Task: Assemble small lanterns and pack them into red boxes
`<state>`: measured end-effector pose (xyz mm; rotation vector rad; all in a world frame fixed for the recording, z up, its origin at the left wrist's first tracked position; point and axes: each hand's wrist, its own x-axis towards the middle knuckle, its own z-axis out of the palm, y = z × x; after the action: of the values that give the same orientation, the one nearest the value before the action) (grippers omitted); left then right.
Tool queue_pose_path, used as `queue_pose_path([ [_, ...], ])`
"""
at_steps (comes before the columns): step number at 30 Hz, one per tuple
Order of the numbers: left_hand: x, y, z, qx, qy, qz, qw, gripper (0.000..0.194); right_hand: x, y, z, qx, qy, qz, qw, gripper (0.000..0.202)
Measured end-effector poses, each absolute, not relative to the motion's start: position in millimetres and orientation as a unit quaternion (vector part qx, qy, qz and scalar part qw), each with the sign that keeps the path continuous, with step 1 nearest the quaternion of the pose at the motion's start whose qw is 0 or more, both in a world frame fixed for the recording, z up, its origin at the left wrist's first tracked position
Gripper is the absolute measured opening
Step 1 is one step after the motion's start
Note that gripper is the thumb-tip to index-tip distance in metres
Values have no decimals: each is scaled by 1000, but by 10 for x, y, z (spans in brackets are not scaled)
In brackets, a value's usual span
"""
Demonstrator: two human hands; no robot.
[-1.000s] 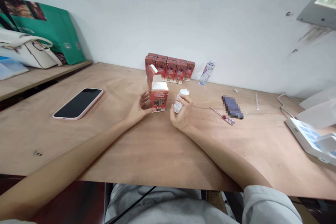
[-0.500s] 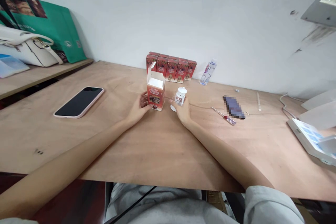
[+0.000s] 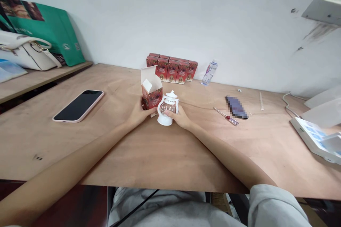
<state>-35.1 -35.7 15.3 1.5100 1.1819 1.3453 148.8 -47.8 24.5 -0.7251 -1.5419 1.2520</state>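
Observation:
A small white lantern (image 3: pixel 171 98) with a clear body is upright in front of me, slightly tilted. My right hand (image 3: pixel 182 116) is closed round it from the right, thumb across the clear part. To its left is a red printed box (image 3: pixel 153 98) with its top flap raised and white inside. My left hand (image 3: pixel 141 112) grips this box low on its left side, the thumb along the front; some fingers are hidden behind it. The lantern stands close before the box's right front edge and covers part of it.
Several closed red boxes (image 3: pixel 173 71) stand in rows by the wall, with a clear bottle (image 3: pixel 210 72) beside them. A phone (image 3: pixel 79 105) lies at left. At right are a screwdriver (image 3: pixel 226 116), a blurred dark object (image 3: pixel 236 106) and a white case (image 3: pixel 314 138).
My right hand has brought the lantern left and nearer to me, in front of the box. The box has turned and shifted slightly left in my left hand.

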Motion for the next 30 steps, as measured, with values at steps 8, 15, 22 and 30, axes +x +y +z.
queue_pose_path([
  [8, -268, -479, 251, 610, 397, 485, 485, 67, 1575, -612, 662, -263, -659, 498, 498, 55],
  [15, -224, -522, 282, 613, 383, 489, 488, 72, 1277, -691, 1077, -283, -630, 386, 612, 61],
  [22, -194, -527, 293, 587, 399, 504, 491, 68, 1186, -527, 1137, -326, -585, 336, 662, 48],
  [30, -193, -544, 223, 610, 399, 505, 463, 69, 1090, -495, 1057, -382, -587, 174, 692, 53],
])
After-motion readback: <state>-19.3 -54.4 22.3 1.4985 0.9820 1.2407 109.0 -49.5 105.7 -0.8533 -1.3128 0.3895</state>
